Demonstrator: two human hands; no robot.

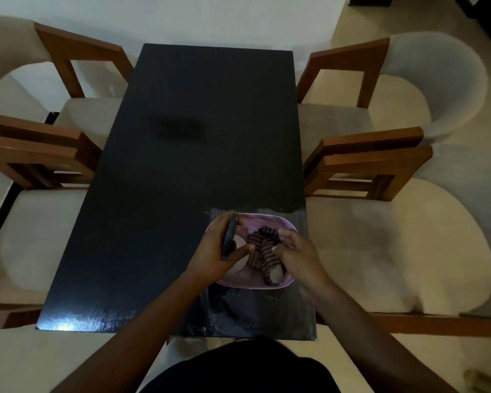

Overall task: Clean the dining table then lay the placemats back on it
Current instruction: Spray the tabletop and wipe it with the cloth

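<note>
A black dining table (182, 165) runs away from me. Near its front right stands a pink basin (267, 221). Over the basin, my left hand (213, 251) grips a thin dark object (229, 236), held upright; I cannot tell what it is. My right hand (298, 253) grips a striped dark cloth (262, 251) that hangs into the basin. The table surface around the basin looks wet and shiny. No placemats are in view.
Two cream chairs with brown wooden arms stand on the left (40, 154) and two on the right (380, 154). Another cream seat (68, 358) is under me at the table's near end. Pale floor (408, 12) lies at the far right.
</note>
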